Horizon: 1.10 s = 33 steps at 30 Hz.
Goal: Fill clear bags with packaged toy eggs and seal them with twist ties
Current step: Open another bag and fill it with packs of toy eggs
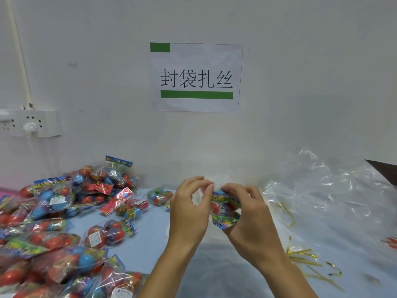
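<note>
Hands: left hand point(190, 208) pinches clear bag point(214, 186) | right hand point(250, 218) grips egg pack point(224, 208) | egg pile point(53, 211) left | ties point(305, 258) right

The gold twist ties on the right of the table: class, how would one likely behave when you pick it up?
The gold twist ties look thin and ribbon-like, so probably very light. Several lie bent or curled, suggesting they hold a bend. Their shiny surface may be slippery.

On the wall at twelve o'clock hangs a white paper sign point(196, 77) reading 封袋扎丝 in black, with a green bar beneath. The small white warning labels point(57, 200) on the egg packets at nine o'clock are too blurred to read.
</note>
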Each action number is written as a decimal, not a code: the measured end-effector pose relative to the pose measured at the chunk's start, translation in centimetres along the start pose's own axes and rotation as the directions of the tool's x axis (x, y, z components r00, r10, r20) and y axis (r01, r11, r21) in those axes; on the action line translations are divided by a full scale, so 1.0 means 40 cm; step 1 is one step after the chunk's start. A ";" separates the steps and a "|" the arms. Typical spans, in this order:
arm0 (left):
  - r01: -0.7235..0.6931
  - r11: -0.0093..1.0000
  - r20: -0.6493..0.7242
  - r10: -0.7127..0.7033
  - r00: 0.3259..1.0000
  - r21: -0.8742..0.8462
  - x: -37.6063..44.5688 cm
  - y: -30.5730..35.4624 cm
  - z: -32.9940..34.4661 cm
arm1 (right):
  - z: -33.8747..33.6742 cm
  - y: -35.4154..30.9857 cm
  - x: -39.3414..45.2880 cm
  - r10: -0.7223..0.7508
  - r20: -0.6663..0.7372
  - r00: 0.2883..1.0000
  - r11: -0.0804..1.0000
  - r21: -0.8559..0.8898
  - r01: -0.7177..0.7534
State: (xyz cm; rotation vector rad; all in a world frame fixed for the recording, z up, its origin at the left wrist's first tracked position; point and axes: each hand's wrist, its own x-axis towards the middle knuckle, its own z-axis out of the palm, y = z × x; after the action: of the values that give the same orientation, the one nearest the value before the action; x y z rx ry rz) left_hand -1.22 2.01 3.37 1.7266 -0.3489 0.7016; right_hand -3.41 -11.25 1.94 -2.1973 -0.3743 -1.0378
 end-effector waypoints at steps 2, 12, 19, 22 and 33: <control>-0.009 1.000 -0.045 0.008 0.999 -0.019 -0.003 0.005 0.003 | 0.003 0.005 -0.002 0.032 -0.044 0.999 0.999 -0.018 -0.033; -0.093 0.986 -0.019 0.091 0.996 -0.142 -0.029 0.034 0.032 | 0.014 0.011 0.010 0.408 -0.365 0.837 0.910 0.234 -0.341; 0.409 0.846 -0.163 -0.482 0.861 -0.342 -0.012 0.035 0.022 | 0.012 0.008 0.012 0.497 -0.323 0.806 0.825 0.465 -0.322; 0.626 0.602 0.163 -0.643 0.748 -0.495 -0.011 0.036 0.028 | 0.021 -0.004 0.007 0.485 -0.297 0.823 0.805 0.518 -0.288; 0.541 0.677 0.260 -0.478 0.839 -0.499 -0.026 0.004 0.060 | 0.041 -0.009 -0.002 0.381 -0.011 0.924 0.809 0.488 -0.328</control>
State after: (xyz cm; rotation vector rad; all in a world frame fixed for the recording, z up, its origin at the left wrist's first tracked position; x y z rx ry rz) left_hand -1.46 -0.46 2.52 1.2019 -0.1047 0.0614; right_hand -2.73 -9.87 1.31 -1.6696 -0.1362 -0.7519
